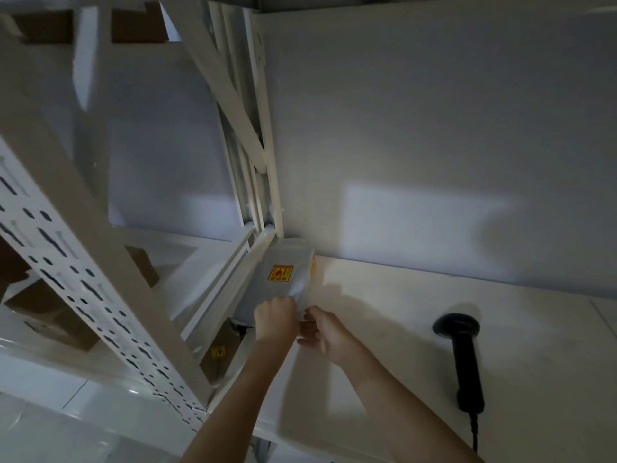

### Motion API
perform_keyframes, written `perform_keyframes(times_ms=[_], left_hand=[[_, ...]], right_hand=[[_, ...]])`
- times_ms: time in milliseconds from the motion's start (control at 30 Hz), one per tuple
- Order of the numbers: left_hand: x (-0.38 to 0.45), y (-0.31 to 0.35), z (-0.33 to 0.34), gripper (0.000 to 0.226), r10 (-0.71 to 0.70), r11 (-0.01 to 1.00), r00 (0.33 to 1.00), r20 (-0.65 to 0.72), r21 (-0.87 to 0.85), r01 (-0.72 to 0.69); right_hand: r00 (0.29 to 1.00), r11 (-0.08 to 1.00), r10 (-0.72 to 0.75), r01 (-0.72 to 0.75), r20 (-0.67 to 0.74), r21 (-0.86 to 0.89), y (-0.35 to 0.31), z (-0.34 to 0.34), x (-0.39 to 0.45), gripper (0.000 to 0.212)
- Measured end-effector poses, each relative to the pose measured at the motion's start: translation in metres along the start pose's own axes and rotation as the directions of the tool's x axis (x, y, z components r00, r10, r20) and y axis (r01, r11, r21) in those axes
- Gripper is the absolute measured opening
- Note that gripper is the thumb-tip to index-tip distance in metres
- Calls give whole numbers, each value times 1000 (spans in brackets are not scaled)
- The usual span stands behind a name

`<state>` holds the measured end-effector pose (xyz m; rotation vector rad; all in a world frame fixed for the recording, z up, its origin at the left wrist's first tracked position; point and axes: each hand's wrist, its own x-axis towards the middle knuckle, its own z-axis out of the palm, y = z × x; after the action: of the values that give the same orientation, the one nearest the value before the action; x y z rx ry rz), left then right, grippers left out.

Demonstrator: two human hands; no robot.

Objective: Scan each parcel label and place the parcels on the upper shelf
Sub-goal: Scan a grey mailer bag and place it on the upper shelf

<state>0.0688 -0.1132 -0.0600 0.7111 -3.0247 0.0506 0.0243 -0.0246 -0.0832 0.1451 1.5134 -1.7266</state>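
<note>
A grey plastic-wrapped parcel (280, 279) with a yellow and red sticker lies at the left end of the white shelf (417, 312), against the wall and the upright post. My left hand (275, 317) grips the parcel's near edge with curled fingers. Just to its right, my right hand (322, 332) holds the same edge, its fingers partly hidden behind the wrapping. A black handheld scanner (462, 355) lies on the shelf to the right, head toward the wall, its cable trailing off the front edge.
A perforated white shelving upright (83, 279) slants across the left. Cardboard boxes (50, 315) sit on the lower level at left, one with a yellow sticker (218, 351) below the parcel. A grey wall (434, 128) backs the shelf.
</note>
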Motion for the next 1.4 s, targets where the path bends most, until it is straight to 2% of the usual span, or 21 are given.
perform_keyframes(times_ms=[100, 233, 300, 367, 400, 500, 600, 667, 700, 767, 833, 867, 900, 933, 967, 1000, 1067, 1167, 1267, 1400], left_hand=[[-8, -3, -11, 17, -42, 991, 997, -71, -129, 33], [-23, 0, -28, 23, -65, 949, 982, -177, -315, 6], [-27, 2, -35, 21, -65, 895, 988, -141, -446, -5], [-24, 2, -44, 18, -93, 772, 996, -13, -632, 64], [-19, 3, -47, 24, -110, 734, 993, 49, -670, 115], [5, 11, -54, 59, -173, 800, 979, 112, -563, 206], [22, 22, -58, 86, -158, 939, 973, 169, -279, 201], [25, 23, -58, 82, -148, 979, 975, 164, -117, 168], [25, 21, -57, 72, -153, 980, 978, 144, -101, 169], [25, 13, -54, 45, -167, 962, 979, 119, -195, 188], [23, 1, -51, 27, -157, 863, 976, 150, -460, 210], [17, -5, -49, 29, -145, 734, 972, 186, -638, 232], [7, -9, -48, 30, -117, 543, 964, 238, -798, 263], [-4, -11, -45, 29, -70, 344, 957, 283, -893, 290], [-16, -11, -39, 27, -12, 192, 952, 307, -933, 303], [-27, -9, -30, 28, 52, 74, 949, 311, -949, 307], [-47, 0, -16, 35, 163, -74, 939, 303, -945, 318], [-66, 21, -9, 43, 271, -138, 920, 284, -934, 329], [-78, 42, -13, 47, 300, -119, 913, 275, -939, 322], [-84, 65, -23, 44, 322, -99, 908, 269, -944, 315]], right_hand=[[999, 1000, -24, 25, -25, 5, -4, -5, -1, 24], [997, 998, -69, 69, 25, -5, -13, -8, -8, 23], [995, 992, -100, 101, 19, -69, -17, -10, -13, 23], [988, 983, -150, 147, -21, -114, -20, -13, -18, 31], [982, 972, -189, 182, -30, -151, -20, -13, -20, 36], [960, 911, -278, 275, 37, -306, -19, -7, -30, 43], [936, 842, -327, 352, 133, -410, -15, 3, -40, 48], [931, 811, -312, 366, 192, -456, -12, 0, -46, 50], [931, 819, -299, 364, 212, -443, -11, -6, -50, 50], [927, 862, -319, 371, 200, -344, -9, -22, -55, 43], [919, 883, -390, 392, 62, -259, -9, -40, -60, 31], [917, 892, -398, 382, -19, -243, -10, -49, -62, 27], [918, 904, -390, 366, -74, -223, -11, -57, -64, 32], [926, 918, -363, 338, -99, -205, -11, -65, -67, 47], [941, 936, -322, 300, -101, -186, -10, -74, -68, 60], [952, 946, -297, 282, -79, -159, -10, -82, -73, 65], [944, 941, -330, 328, -12, -81, -9, -98, -86, 50], [902, 901, -432, 431, -10, -46, -4, -121, -105, 34], [872, 871, -488, 484, -42, -85, -3, -138, -123, 38], [825, 816, -563, 547, -42, -185, -5, -159, -147, 30]])
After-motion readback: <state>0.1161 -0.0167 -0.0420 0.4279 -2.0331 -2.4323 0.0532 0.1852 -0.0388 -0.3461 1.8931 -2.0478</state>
